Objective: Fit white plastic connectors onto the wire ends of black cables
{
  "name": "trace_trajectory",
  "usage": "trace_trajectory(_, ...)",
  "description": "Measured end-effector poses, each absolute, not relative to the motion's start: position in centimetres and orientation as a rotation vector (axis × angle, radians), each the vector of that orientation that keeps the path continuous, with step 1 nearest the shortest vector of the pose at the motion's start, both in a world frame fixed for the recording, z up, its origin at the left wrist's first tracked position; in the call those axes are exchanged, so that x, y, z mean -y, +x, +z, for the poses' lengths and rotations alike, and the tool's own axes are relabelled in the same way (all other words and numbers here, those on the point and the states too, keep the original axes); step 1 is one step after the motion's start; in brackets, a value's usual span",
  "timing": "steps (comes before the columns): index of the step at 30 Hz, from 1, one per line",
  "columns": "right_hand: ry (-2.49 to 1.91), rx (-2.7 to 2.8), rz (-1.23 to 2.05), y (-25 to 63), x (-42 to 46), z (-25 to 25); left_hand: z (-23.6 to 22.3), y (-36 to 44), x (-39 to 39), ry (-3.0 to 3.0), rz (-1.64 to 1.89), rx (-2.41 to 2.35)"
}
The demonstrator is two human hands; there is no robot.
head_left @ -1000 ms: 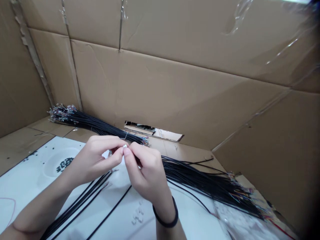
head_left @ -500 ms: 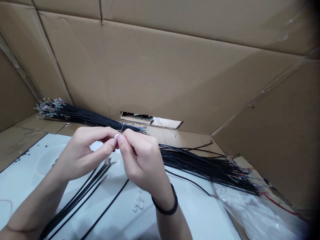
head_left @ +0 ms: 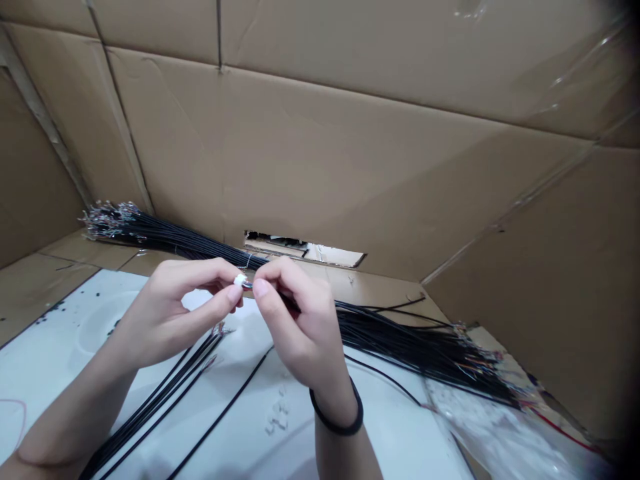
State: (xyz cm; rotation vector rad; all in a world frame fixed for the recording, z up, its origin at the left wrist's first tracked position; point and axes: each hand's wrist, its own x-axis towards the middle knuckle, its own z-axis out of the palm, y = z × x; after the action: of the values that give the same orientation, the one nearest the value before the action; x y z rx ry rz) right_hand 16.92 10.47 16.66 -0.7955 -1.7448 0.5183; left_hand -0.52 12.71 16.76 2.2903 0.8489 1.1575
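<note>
Left grip (head_left: 170, 313) clamped on white connector (head_left: 241, 280), right grip (head_left: 303, 327) pinching black wire (head_left: 247, 285) end beside it, both above bench (head_left: 65, 300). Slip could bend fine wire tips, scatter loose connectors (head_left: 277, 417) below. Wire bundles (head_left: 425, 353) right, (head_left: 165, 233) ahead. Cardboard wall (head_left: 350, 167) limits my reach.

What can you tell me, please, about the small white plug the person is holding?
The small white plug is a tiny block that looks like plastic, pinched at the fingertips of the left hand. Its right end meets a thin wire tip held by the right hand. Finer details are too small to tell.
</note>
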Motion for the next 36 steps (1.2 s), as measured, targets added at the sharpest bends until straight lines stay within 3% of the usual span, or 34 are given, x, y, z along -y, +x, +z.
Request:
trace_trajectory(24, -0.871, 1.780, 0.111, 16.58, -10.35, 16.07, 16.71, -0.53, -12.82, 2.321, 1.306, -0.765)
trace_trajectory(36, -0.831, 1.770, 0.169, 16.46, -10.14, 16.31, 17.17, -0.36, -12.73, 2.210, 1.217, -0.821)
